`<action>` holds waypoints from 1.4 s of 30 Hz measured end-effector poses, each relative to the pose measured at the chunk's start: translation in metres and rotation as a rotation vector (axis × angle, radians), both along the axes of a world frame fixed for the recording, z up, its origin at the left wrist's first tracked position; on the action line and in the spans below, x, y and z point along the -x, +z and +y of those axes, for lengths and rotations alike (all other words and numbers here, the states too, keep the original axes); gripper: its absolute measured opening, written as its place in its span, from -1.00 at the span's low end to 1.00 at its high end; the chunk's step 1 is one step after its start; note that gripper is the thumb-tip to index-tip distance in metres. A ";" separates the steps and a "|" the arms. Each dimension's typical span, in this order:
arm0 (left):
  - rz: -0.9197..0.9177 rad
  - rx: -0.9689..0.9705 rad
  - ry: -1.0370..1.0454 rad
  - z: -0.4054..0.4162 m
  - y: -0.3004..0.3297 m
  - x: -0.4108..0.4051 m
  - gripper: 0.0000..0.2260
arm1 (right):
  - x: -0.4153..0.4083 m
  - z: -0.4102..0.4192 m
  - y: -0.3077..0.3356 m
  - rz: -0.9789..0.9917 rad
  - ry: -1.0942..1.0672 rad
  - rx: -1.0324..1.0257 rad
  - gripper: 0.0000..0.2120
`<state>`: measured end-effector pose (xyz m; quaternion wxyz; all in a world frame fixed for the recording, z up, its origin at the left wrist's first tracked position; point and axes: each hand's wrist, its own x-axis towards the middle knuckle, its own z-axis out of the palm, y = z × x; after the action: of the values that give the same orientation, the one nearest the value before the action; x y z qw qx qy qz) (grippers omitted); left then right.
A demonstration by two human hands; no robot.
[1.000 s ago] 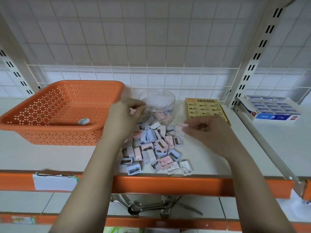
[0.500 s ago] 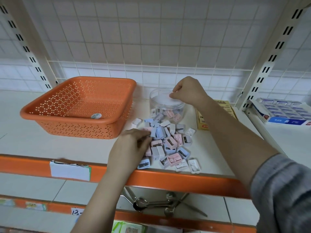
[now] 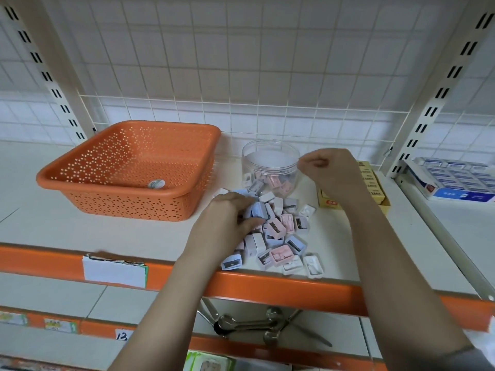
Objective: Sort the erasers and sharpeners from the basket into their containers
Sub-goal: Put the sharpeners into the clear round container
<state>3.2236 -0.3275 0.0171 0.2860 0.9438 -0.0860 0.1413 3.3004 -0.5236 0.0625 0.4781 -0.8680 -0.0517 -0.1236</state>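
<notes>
A pile of small pastel sharpeners [image 3: 278, 231] in pink, blue and white lies on the shelf near its front edge. My left hand [image 3: 227, 223] is down on the pile's left side, its fingers curled round a blue sharpener [image 3: 258, 210]. Behind the pile stands a clear round jar [image 3: 270, 167] with several sharpeners inside. My right hand [image 3: 329, 172] hovers just right of the jar's rim, fingers loosely curled, nothing visible in it. A yellow eraser box [image 3: 375, 186] sits behind my right wrist, partly hidden. The orange basket [image 3: 128, 180] stands to the left.
A blue and white box of erasers [image 3: 455, 180] sits on the neighbouring shelf at the right. The shelf's orange front edge [image 3: 267, 287] runs below the pile. Metal spoons [image 3: 254, 328] lie on the lower shelf. A wire grid backs the shelf.
My right hand has pulled back from over the jar to its right side. My left hand has moved up into the pile and closed on a blue sharpener.
</notes>
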 end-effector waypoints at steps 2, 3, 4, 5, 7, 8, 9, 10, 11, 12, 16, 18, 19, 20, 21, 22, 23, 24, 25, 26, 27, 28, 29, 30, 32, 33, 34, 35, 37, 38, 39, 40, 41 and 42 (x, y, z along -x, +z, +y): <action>0.032 -0.023 -0.011 -0.003 0.001 -0.004 -0.58 | 0.013 -0.009 -0.007 0.052 0.006 0.078 -0.86; 0.041 -0.032 -0.013 -0.003 0.002 -0.006 -0.57 | 0.019 -0.013 -0.011 0.084 0.021 0.117 -0.84; 0.045 -0.040 -0.015 -0.004 0.002 -0.007 -0.58 | 0.024 -0.017 -0.015 0.124 0.045 0.155 -0.81; 0.039 -0.047 -0.019 -0.004 0.001 -0.009 -0.58 | 0.029 -0.021 -0.018 0.170 0.079 0.201 -0.78; 0.018 -0.052 -0.020 -0.004 0.002 -0.009 -0.60 | 0.037 -0.026 -0.024 0.258 0.169 0.309 -0.70; 0.005 -0.044 -0.016 -0.005 0.003 -0.008 -0.61 | 0.040 -0.028 -0.027 0.286 0.205 0.342 -0.67; -0.012 -0.033 -0.011 -0.005 0.005 -0.006 -0.61 | 0.043 -0.029 -0.029 0.300 0.222 0.355 -0.65; -0.036 -0.023 -0.008 -0.005 0.008 -0.005 -0.61 | 0.045 -0.029 -0.030 0.309 0.229 0.359 -0.63; -0.068 -0.019 -0.008 -0.006 0.012 -0.003 -0.61 | 0.047 -0.029 -0.031 0.316 0.233 0.358 -0.62; -0.100 -0.015 -0.011 -0.007 0.016 -0.002 -0.61 | 0.048 -0.029 -0.033 0.325 0.238 0.353 -0.60; -0.176 0.022 -0.033 -0.012 0.038 -0.004 -0.59 | 0.051 -0.024 -0.037 0.323 0.244 0.350 -0.55; -0.183 0.013 -0.049 -0.014 0.048 -0.012 -0.59 | 0.054 -0.020 -0.038 0.293 0.230 0.367 -0.55; -0.180 0.003 -0.053 -0.014 0.053 -0.019 -0.59 | 0.055 -0.018 -0.039 0.273 0.213 0.375 -0.55; -0.176 -0.008 -0.049 -0.015 0.059 -0.026 -0.59 | 0.056 -0.016 -0.041 0.254 0.189 0.380 -0.55; -0.168 -0.024 -0.039 -0.015 0.063 -0.035 -0.60 | 0.058 -0.013 -0.042 0.240 0.161 0.380 -0.55; -0.153 -0.045 -0.026 -0.016 0.067 -0.044 -0.62 | 0.059 -0.011 -0.043 0.232 0.134 0.375 -0.56; -0.128 -0.064 -0.015 -0.017 0.070 -0.053 -0.65 | 0.062 -0.009 -0.044 0.227 0.113 0.366 -0.57; -0.097 -0.076 -0.008 -0.019 0.072 -0.061 -0.70 | 0.064 -0.007 -0.044 0.219 0.097 0.353 -0.60; -0.063 -0.083 -0.002 -0.020 0.072 -0.069 -0.74 | 0.066 -0.006 -0.044 0.208 0.088 0.341 -0.66; -0.032 -0.091 0.002 -0.021 0.072 -0.075 -0.78 | 0.068 -0.006 -0.043 0.194 0.085 0.336 -0.71; -0.005 -0.100 0.003 -0.022 0.071 -0.082 -0.81 | 0.070 -0.006 -0.043 0.184 0.082 0.336 -0.75; 0.012 -0.112 0.002 -0.023 0.070 -0.087 -0.83 | 0.071 -0.007 -0.044 0.178 0.078 0.337 -0.74; 0.027 -0.128 0.000 -0.024 0.069 -0.092 -0.84 | 0.072 -0.009 -0.046 0.174 0.072 0.337 -0.71; 0.041 -0.148 -0.001 -0.024 0.068 -0.096 -0.85 | 0.071 -0.011 -0.047 0.168 0.064 0.340 -0.68; 0.075 -0.193 0.007 -0.025 0.066 -0.102 -0.82 | 0.071 -0.016 -0.049 0.154 0.047 0.350 -0.68; 0.090 -0.216 0.010 -0.025 0.066 -0.105 -0.80 | 0.072 -0.019 -0.048 0.151 0.038 0.349 -0.69; 0.105 -0.234 0.010 -0.026 0.067 -0.107 -0.77 | 0.073 -0.021 -0.047 0.147 0.032 0.339 -0.70; 0.120 -0.242 0.010 -0.026 0.067 -0.109 -0.74 | 0.073 -0.023 -0.045 0.142 0.028 0.320 -0.71; 0.149 -0.229 0.024 -0.025 0.068 -0.108 -0.63 | 0.075 -0.026 -0.041 0.117 0.016 0.274 -0.73; 0.146 -0.220 0.030 -0.024 0.068 -0.107 -0.60 | 0.075 -0.027 -0.040 0.099 0.008 0.260 -0.75; 0.130 -0.212 0.036 -0.023 0.068 -0.104 -0.60 | 0.075 -0.028 -0.038 0.080 -0.001 0.251 -0.77; 0.108 -0.204 0.042 -0.023 0.067 -0.100 -0.61 | 0.075 -0.028 -0.036 0.061 -0.007 0.243 -0.78; 0.086 -0.187 0.048 -0.022 0.066 -0.096 -0.63 | 0.074 -0.028 -0.034 0.042 -0.012 0.232 -0.78; 0.056 -0.165 0.053 -0.021 0.064 -0.089 -0.64 | 0.073 -0.027 -0.032 0.024 -0.012 0.218 -0.77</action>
<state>3.3128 -0.3489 0.0816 0.2056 0.9698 -0.0644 0.1147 3.2274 -0.5508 0.0302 0.3807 -0.9166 -0.0539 -0.1096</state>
